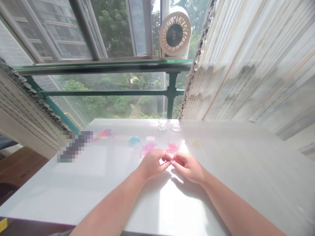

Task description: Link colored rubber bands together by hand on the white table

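My left hand (156,161) and my right hand (187,166) meet above the white table (98,190), their fingertips pinched together. Between them is a tiny pinkish thing, too small to make out. Just beyond my left hand lies a purple-pink pile of thin strands (148,148). A bright pink pile (172,147) sits behind the meeting fingertips. Farther left is a small blue pile (134,141), and a pale yellow one (196,143) lies to the right.
At the table's far edge stand a clear round container (163,124) and a clear shallow dish (176,127). A red and orange pile (105,133) lies far left, near a pixelated dark patch. Curtains flank the table; a white round fan (174,31) is by the window.
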### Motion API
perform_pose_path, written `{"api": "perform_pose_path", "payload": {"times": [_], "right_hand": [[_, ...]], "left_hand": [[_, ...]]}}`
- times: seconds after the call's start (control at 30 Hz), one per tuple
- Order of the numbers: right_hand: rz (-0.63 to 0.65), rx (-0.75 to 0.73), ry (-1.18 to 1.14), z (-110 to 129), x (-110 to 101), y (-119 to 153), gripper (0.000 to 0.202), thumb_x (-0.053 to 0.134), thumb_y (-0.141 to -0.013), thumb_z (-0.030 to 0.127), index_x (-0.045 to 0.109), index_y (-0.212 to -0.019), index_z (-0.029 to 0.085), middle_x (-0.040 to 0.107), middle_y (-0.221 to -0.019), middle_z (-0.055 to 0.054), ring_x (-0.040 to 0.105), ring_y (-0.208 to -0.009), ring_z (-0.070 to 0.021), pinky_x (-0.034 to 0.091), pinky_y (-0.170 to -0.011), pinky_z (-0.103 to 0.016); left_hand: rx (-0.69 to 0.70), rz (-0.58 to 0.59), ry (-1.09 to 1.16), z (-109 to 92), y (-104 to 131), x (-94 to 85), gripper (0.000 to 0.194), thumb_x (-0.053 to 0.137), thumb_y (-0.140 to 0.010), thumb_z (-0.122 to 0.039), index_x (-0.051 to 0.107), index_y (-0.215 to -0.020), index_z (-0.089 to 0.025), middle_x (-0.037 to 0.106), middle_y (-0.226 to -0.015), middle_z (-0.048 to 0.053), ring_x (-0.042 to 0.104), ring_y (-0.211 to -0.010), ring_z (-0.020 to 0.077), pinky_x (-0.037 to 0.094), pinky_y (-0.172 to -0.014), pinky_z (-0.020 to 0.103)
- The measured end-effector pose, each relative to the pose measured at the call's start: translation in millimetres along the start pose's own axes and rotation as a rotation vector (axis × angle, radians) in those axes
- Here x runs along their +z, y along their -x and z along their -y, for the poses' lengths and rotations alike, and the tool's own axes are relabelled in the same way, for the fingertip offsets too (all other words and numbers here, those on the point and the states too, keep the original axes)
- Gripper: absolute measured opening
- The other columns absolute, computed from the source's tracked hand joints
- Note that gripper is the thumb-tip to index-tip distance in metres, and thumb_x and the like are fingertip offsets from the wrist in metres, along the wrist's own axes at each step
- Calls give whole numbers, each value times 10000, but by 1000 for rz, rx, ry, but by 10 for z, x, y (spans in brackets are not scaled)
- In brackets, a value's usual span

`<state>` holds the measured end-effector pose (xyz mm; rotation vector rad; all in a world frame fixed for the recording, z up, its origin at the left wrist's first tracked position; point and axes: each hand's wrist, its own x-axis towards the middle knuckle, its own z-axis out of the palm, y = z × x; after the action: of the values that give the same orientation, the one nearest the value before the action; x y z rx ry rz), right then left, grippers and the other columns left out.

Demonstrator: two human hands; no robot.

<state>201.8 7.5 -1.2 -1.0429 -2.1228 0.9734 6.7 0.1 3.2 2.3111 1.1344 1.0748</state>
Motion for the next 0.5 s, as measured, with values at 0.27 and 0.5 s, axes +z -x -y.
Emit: {"api": "perform_pose_path", "payload": {"times": [0.27, 0.5], "right_hand": [[-56, -8, 5, 29, -9, -4, 157, 481, -854, 225, 607, -769, 187, 589, -653, 13, 483, -566, -110, 383, -556, -235], [-63, -17, 24, 66, -29, 9, 198, 446, -880, 264, 605, -797, 182, 616, -680, -2, 505, -603, -124, 395, -593, -253]], "left_hand": [[-75, 53, 7, -10, -7, -29, 48, 608, -791, -225, 642, -798, -192, 680, -739, 6, 598, -673, 120, 461, -663, 250], [-135, 51, 38, -52, -18, -58, 76, 590, -787, -204, 659, -814, -189, 690, -783, 11, 619, -719, 125, 475, -693, 250]]}}
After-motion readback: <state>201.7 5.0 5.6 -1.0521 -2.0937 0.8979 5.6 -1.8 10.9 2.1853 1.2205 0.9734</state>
